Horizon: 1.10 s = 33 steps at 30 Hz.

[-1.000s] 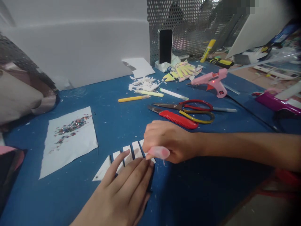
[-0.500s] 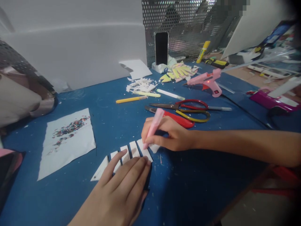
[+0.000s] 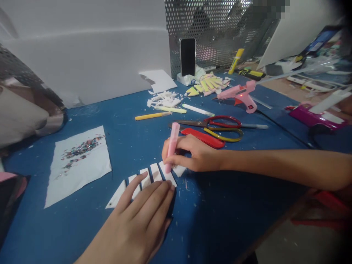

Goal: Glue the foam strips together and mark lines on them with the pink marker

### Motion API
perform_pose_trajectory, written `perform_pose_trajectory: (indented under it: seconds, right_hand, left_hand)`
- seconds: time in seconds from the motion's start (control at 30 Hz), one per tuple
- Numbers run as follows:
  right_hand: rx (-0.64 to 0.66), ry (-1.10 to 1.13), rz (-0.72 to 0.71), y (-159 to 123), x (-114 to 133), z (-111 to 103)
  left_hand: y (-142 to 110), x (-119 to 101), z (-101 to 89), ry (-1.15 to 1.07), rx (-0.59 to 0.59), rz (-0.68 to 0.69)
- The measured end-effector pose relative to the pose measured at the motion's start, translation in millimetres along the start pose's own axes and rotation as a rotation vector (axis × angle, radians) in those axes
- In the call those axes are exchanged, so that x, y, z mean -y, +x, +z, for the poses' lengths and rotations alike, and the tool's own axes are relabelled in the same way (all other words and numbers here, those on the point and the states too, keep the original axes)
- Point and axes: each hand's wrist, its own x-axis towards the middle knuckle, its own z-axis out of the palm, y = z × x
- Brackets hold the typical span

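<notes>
Several white cut pieces (image 3: 156, 171) lie in a row on the blue tabletop, split by narrow gaps; the leftmost, pointed one has a small dark dot. My left hand (image 3: 140, 212) rests palm down over their near ends, fingers stretched out and pressing on them. A thick pink marker (image 3: 172, 145) stands nearly upright in my right hand (image 3: 196, 154), gripped between thumb and fingers. Its lower end meets the piece near the row's right end. Part of the rightmost white piece (image 3: 180, 170) shows beneath my right hand.
Scissors (image 3: 220, 123) and a red-handled cutter (image 3: 203, 137) lie just beyond my right hand. Farther back are markers (image 3: 152, 116), white scraps (image 3: 165, 99), a phone (image 3: 188, 57) and a pink glue gun (image 3: 242, 95) with its cord. Left, a white sheet (image 3: 96, 165) holds glittery flakes.
The pink marker has tipped from a rightward lean to nearly upright, its top shifting left. My right hand has moved slightly left; my left hand stays on the pieces.
</notes>
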Motion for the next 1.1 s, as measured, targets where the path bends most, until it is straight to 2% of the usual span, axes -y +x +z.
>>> perform_pose_trajectory:
  seconds: [0.13,0.3,0.4,0.57,0.77,0.93,1.1]
  right_hand:
    - [-0.085,0.121,0.003,-2.3,2.5,-0.3]
    - [-0.016,-0.095,-0.240,-2.5,-1.8,4.7]
    - [0.004,-0.223,-0.322,-1.9,-5.0,7.6]
    - [-0.017,-0.131,-0.242,-1.8,-3.8,5.9]
    - [-0.119,-0.077,-0.359,-6.0,-3.8,5.5]
    - [-0.027,-0.144,-0.282,-4.5,-3.9,7.0]
    - [-0.043,-0.086,-0.291,-4.1,-4.4,4.5]
  left_hand:
    - [0.1,0.3,0.4,0.013,0.007,0.021]
    - [-2.9,-1.2,3.8,-0.001,-0.015,-0.013]
    - [-5.0,-2.0,4.1,0.010,-0.012,-0.004]
    - [-7.1,-2.3,5.8,-0.015,-0.009,-0.030]
    - [-6.4,-1.4,6.4,-0.020,-0.011,-0.011]
    - [-5.5,-1.8,4.7,-0.027,-0.026,-0.030]
    - [-3.5,-1.2,4.1,-0.036,-0.022,-0.041]
